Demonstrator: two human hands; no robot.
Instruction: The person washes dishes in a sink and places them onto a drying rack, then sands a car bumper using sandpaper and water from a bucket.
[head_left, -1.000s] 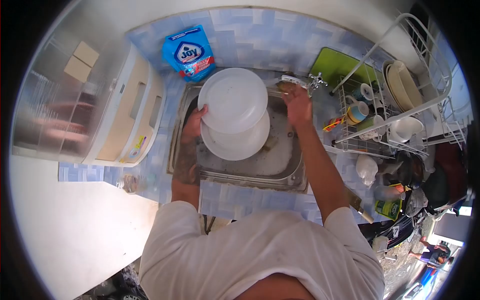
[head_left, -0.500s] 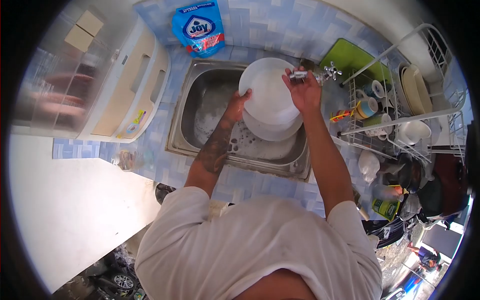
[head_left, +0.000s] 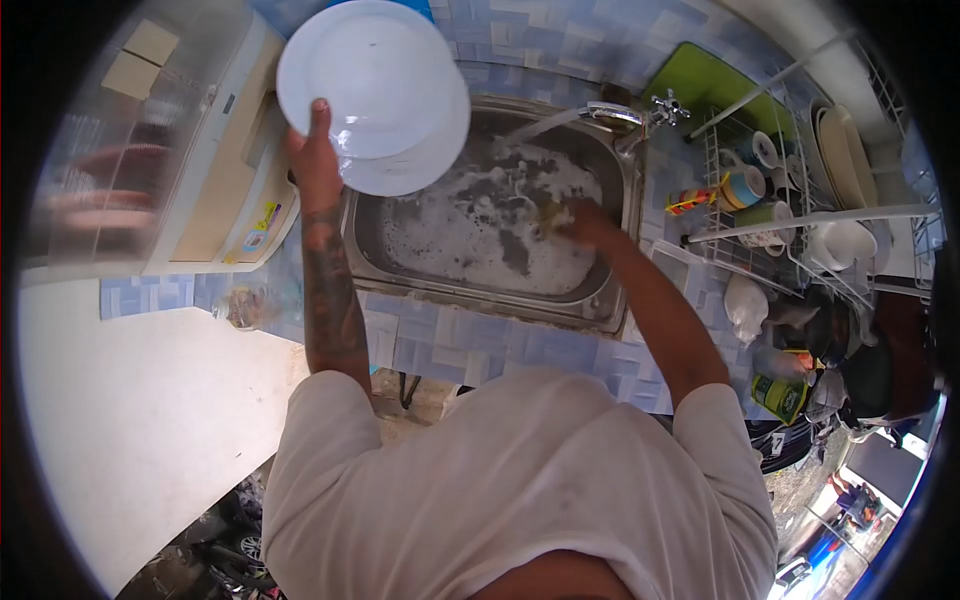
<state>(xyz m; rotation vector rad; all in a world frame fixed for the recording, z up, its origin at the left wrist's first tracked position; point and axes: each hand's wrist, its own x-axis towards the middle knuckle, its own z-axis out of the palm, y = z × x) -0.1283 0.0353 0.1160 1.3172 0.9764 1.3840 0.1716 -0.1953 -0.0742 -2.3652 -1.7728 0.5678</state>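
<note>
My left hand [head_left: 318, 165] grips a small stack of white plates [head_left: 385, 85] by the near edge, thumb on top. The plates are raised over the sink's back left corner. My right hand [head_left: 585, 225] is low in the right part of the steel sink [head_left: 480, 303], at the foamy water [head_left: 450, 235]. Motion smears its fingers, and a yellowish patch beside them is too blurred to name. Water runs from the faucet [head_left: 610, 112] into the sink.
At right stands a white wire dish rack [head_left: 800, 232] with mugs and dishes, a green board [head_left: 715, 85] behind it. A drawer cabinet [head_left: 215, 185] is at left. A blue pouch is mostly hidden behind the plates. A person [head_left: 858, 500] is far off, lower right.
The plates have moved up and left in my left hand. My right hand has gone from the faucet down into the sink. Water now flows from the faucet.
</note>
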